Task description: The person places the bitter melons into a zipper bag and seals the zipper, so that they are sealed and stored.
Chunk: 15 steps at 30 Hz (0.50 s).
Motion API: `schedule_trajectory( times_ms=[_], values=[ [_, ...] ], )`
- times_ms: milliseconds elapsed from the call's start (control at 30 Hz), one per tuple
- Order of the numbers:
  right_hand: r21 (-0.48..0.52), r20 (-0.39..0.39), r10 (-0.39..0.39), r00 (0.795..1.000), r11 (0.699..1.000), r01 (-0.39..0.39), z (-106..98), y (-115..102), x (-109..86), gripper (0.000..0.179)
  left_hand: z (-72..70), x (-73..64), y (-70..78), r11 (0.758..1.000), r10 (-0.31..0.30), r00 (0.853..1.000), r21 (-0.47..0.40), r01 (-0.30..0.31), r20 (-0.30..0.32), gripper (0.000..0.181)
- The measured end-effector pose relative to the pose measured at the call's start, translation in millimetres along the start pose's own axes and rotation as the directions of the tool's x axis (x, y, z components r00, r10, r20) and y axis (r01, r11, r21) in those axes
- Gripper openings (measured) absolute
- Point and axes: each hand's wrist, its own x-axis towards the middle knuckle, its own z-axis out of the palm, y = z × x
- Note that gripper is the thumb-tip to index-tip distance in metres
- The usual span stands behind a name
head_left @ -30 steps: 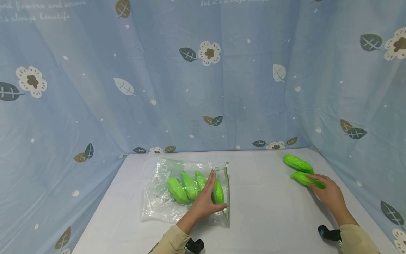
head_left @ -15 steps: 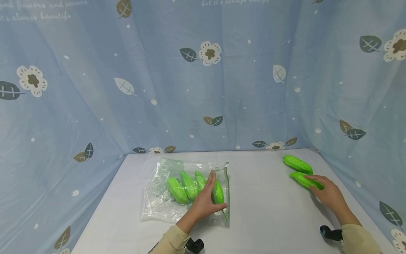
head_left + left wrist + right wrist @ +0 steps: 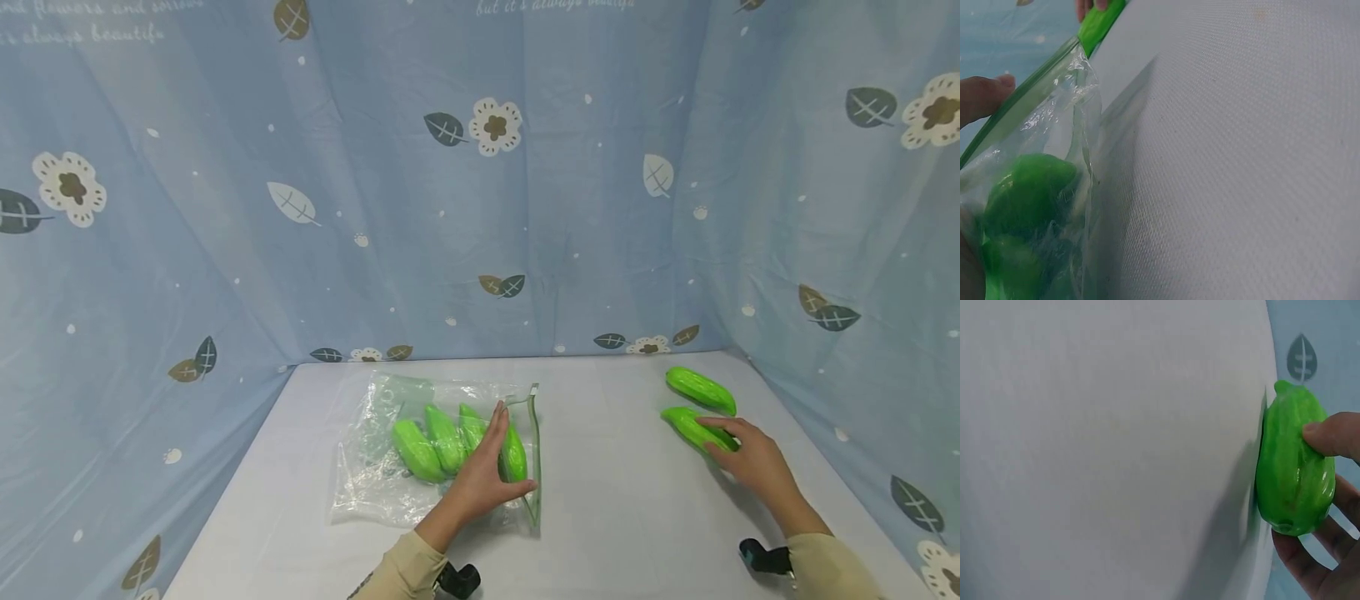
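In the head view a clear zip bag [image 3: 375, 492] with a green rim lies on the left side of the table, several bright green toy cucumbers [image 3: 417, 451] inside it. My left hand [image 3: 480, 483] rests at its mouth with fingers straight and thumb spread wide. The thumb [image 3: 988, 97] shows beside the zip edge in the left wrist view. My right hand [image 3: 753, 467] grips another green toy cucumber [image 3: 1294, 462], thumb on one side and fingers curled round the other. Just beyond it lies one more toy cucumber [image 3: 701, 390].
A white cloth covers the table [image 3: 600, 500]. Blue patterned curtain [image 3: 585, 208] hangs along its back and sides. Black wrist devices [image 3: 765, 557] sit below both hands.
My right hand has moved left with the toy cucumber, opening a gap from the one behind it. My left hand and the bag stay in place.
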Motion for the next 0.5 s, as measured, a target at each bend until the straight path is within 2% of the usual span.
schedule_trajectory(
  times_ms=[167,500],
  values=[
    [0.004,-0.031,-0.058,0.998,0.998,0.058,11.8,-14.0,0.5,0.043,0.7,-0.4,-1.8,1.0,-0.002,1.0,-0.005,0.002,-0.003,0.121],
    [0.023,-0.04,-0.082,0.996,0.996,0.083,32.2,-42.2,-2.2,0.043,1.0,-0.5,-1.3,1.0,-0.004,1.0,0.001,0.004,-0.006,0.121]
  ],
)
